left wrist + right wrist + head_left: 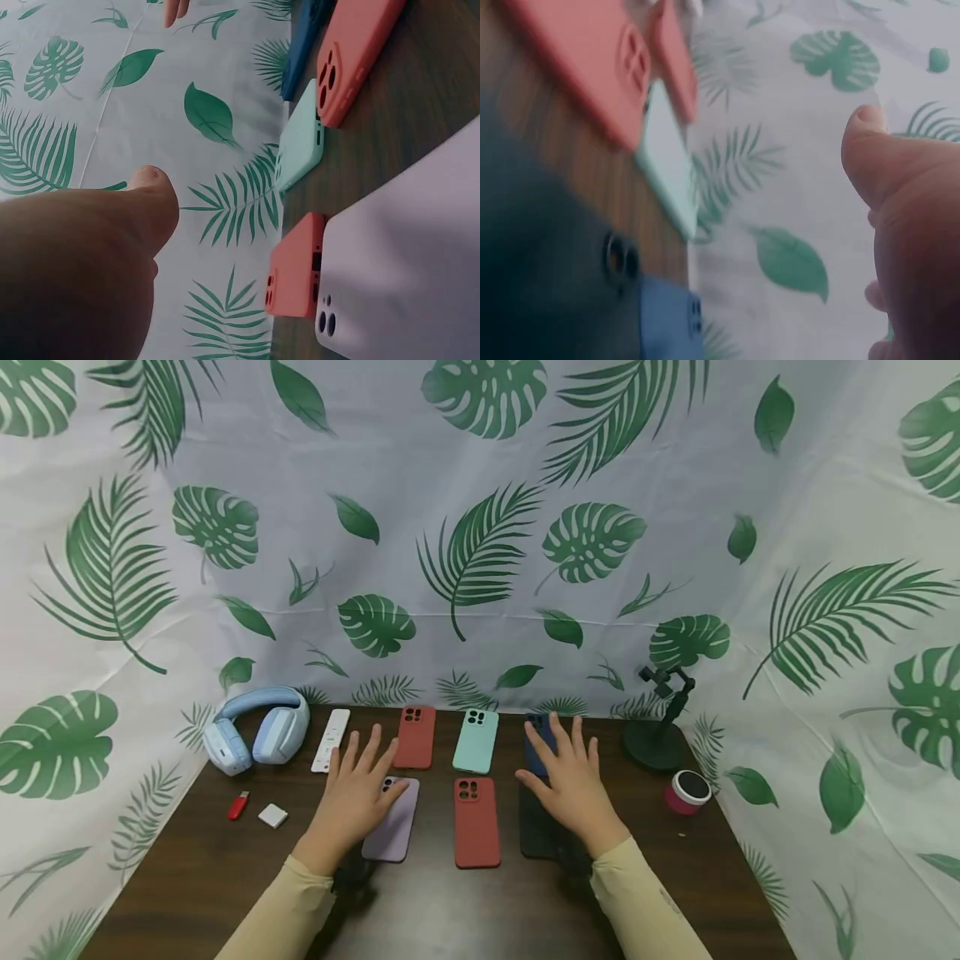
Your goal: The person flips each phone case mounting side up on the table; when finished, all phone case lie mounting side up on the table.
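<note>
- One pair of blue headphones (281, 731), far left of the desk (427, 914), near the leaf-print cloth (405, 560).
- Red USB stick (238, 806) in front of headphones; white square (273, 815) just right of it.
- White remote (327, 743) right of headphones, flat, near back edge.
- Left hand (351, 808): palm down, fingers spread and straight, over the left side of the lilac case (393, 831); left wrist view has its thumb apart from the cases.
- Lilac case: flat, front row, left; top partly hidden by that hand.
- Back red case (417, 743): back row, left, behind lilac one.
- Mint case (476, 743): back row, middle.
- Front red case (476, 827): front row, middle, in front of mint.
- Blue case (666, 321): back row, right, partly hidden by right hand (573, 789).
- Black case (537, 831): front row, right, partly under same hand in head view; whether it touches blue, can't tell.
- Right hand: palm down, fingers spread; right wrist view shows thumb apart from cases.
- Black stand (654, 745), back right, round base.
- Pink jar (684, 795), far right, dark top.
</note>
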`<state>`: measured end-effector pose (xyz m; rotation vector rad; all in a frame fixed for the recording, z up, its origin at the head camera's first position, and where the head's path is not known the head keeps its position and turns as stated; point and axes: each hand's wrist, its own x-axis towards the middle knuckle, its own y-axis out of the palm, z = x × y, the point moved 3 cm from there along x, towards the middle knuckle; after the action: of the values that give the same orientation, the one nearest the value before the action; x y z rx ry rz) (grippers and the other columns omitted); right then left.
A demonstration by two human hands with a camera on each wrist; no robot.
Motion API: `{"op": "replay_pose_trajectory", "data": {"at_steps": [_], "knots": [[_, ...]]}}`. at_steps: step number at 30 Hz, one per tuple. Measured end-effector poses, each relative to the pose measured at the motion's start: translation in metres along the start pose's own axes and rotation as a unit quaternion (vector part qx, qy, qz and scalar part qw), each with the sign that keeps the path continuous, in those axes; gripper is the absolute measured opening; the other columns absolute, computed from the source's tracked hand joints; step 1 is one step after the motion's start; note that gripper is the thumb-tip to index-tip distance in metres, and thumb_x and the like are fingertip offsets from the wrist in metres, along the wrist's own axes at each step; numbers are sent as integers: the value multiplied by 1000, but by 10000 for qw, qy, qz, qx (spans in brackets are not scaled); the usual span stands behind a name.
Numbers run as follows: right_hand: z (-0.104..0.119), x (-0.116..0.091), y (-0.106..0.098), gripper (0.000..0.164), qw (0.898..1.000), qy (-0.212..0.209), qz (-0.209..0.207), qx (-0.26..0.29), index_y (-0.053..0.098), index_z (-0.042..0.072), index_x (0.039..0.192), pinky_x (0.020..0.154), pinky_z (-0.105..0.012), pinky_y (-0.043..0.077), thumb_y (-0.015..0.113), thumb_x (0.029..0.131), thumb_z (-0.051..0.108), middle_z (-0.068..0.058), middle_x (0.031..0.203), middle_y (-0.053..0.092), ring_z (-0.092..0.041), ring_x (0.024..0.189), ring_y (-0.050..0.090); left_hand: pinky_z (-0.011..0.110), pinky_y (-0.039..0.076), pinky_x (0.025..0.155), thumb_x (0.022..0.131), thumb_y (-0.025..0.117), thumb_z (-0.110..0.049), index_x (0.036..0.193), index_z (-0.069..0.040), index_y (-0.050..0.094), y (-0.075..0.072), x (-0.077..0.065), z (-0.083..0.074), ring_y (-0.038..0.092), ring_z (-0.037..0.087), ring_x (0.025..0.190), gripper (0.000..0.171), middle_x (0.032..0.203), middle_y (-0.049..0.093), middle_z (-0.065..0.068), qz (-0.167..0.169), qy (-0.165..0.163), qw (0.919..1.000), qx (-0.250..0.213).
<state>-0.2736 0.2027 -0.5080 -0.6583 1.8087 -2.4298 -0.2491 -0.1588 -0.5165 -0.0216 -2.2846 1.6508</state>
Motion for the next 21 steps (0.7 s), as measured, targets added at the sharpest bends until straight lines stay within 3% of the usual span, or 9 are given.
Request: {"op": "replay_pose_trajectory", "data": {"at_steps": [8,13,15,17,18,21], "knots": [[41,16,12,74,9964,-186,8,825,16,40,162,121,-68,13,44,99,67,-11,170,17,-43,158,5,70,4,120,99,53,-60,161,-30,27,-1,7,-3,2,42,158,73,172,10,7,85,-18,9998,-202],[69,28,23,70,9813,-303,164,1896,20,41,161,119,-68,22,47,101,62,-9,168,23,-37,158,14,70,4,120,99,55,-58,161,-29,29,-3,12,-7,1,42,158,73,172,10,7,18,-86,9991,-409],[79,32,31,66,9673,-242,355,2499,20,44,159,117,-66,28,48,101,60,-4,166,27,-32,157,20,70,3,120,99,56,-56,161,-28,30,-3,14,-7,1,43,158,73,172,10,8,10,-145,9985,-530],[88,35,41,61,9448,-170,560,3224,23,46,158,115,-64,32,47,103,55,-1,164,29,-30,154,27,71,3,119,99,57,-55,160,-25,32,-2,14,-7,1,44,157,73,172,11,10,17,-201,9977,-643],[92,36,46,58,9314,-63,706,3569,23,48,157,114,-61,35,46,104,55,2,163,31,-28,152,32,71,3,120,99,57,-55,160,-25,32,-2,15,-7,1,45,157,73,172,12,10,25,-234,9975,-671],[105,39,58,49,8786,202,1042,4656,30,47,154,111,-56,42,41,107,52,4,158,39,-27,144,45,71,6,119,100,55,-55,160,-22,33,-2,18,-6,3,46,157,72,171,14,12,52,-275,9967,-758]]}}
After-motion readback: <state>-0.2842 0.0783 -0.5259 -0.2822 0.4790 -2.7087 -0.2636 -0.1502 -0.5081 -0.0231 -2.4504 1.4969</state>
